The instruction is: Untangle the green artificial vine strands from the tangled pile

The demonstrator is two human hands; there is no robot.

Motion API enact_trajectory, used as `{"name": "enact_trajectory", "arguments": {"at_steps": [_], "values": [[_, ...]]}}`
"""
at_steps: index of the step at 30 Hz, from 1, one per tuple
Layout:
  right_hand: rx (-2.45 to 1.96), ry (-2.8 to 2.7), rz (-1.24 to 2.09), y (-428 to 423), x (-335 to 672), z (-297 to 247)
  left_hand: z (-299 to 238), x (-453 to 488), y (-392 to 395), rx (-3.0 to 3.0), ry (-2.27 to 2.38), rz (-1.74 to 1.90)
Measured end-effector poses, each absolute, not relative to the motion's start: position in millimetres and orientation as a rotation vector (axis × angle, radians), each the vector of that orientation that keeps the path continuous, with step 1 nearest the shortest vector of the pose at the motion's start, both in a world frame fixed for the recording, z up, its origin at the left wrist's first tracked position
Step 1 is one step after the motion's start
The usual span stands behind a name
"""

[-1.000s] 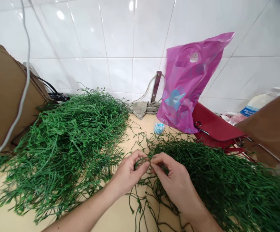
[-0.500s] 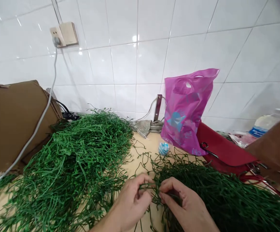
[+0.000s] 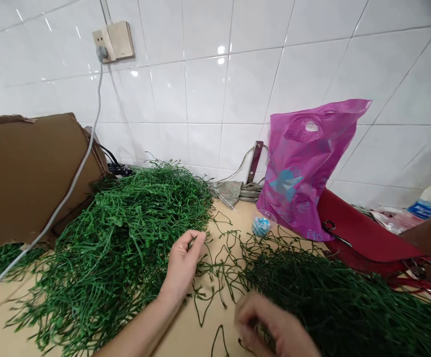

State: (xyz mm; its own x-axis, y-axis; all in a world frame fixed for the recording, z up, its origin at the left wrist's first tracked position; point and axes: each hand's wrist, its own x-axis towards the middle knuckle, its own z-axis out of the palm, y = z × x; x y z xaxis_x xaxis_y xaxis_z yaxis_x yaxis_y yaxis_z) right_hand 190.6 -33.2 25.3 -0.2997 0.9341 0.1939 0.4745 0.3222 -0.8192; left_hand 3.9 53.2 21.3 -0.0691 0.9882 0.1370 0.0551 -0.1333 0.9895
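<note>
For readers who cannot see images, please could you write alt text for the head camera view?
A person's left hand and right hand work among loose green plastic vine strands on a tan counter, beside a pink plastic bag.

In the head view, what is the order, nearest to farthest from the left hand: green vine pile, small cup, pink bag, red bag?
1. Green vine pile, left of the left hand.
2. Small clear cup, ahead right.
3. Pink plastic bag, behind the cup.
4. Red bag, farthest right.
</note>
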Motion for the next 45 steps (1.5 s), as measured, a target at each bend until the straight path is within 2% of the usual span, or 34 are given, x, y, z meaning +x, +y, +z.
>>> {"name": "enact_trajectory", "arguments": {"at_steps": [4,6,8,11,13,17,24,27,31,33,36,42,45], "values": [[-1.527,-1.7,0.259,-21.2,214.7,26.4,21.7,7.8,45.6,1.316,1.128,1.313],[-1.565,-1.621,0.136,-19.5,216.9,24.3,20.2,13.3,38.5,1.392,1.081,1.27],[-1.531,-1.588,0.313,-21.3,207.5,24.0,19.3,18.1,31.5,1.463,1.032,1.252],[-1.35,-1.537,0.863,-25.0,183.2,29.2,18.7,22.2,22.2,1.518,0.953,1.207],[-1.257,-1.504,1.105,-25.9,171.7,33.5,18.2,23.1,18.1,1.52,0.899,1.17],[-1.308,-1.547,1.084,-28.4,167.5,35.0,16.6,22.3,21.2,1.436,0.804,1.139],[-1.12,-2.336,0.702,-39.2,169.4,29.3,26.7,6.1,50.8,0.693,0.851,1.404],[-1.278,-2.168,0.376,-33.8,189.1,33.9,34.7,-0.2,53.0,0.633,0.728,1.416],[-1.58,-1.767,-0.337,-23.2,221.8,41.1,45.7,-2.1,47.2,0.515,0.57,1.37],[-1.608,-1.697,-0.509,-21.2,227.1,42.8,52.6,-3.3,44.6,0.448,0.481,1.344],[-1.465,-1.759,-0.317,-24.3,218.7,43.0,64.8,-6.5,41.5,0.372,0.376,1.336],[-1.079,-1.928,0.757,-43.8,183.7,30.1,80.3,-6.0,34.2,0.3,0.332,1.354],[-1.028,-1.842,1.001,-47.5,166.2,22.2,78.0,-0.6,31.5,0.292,0.398,1.369]]}}
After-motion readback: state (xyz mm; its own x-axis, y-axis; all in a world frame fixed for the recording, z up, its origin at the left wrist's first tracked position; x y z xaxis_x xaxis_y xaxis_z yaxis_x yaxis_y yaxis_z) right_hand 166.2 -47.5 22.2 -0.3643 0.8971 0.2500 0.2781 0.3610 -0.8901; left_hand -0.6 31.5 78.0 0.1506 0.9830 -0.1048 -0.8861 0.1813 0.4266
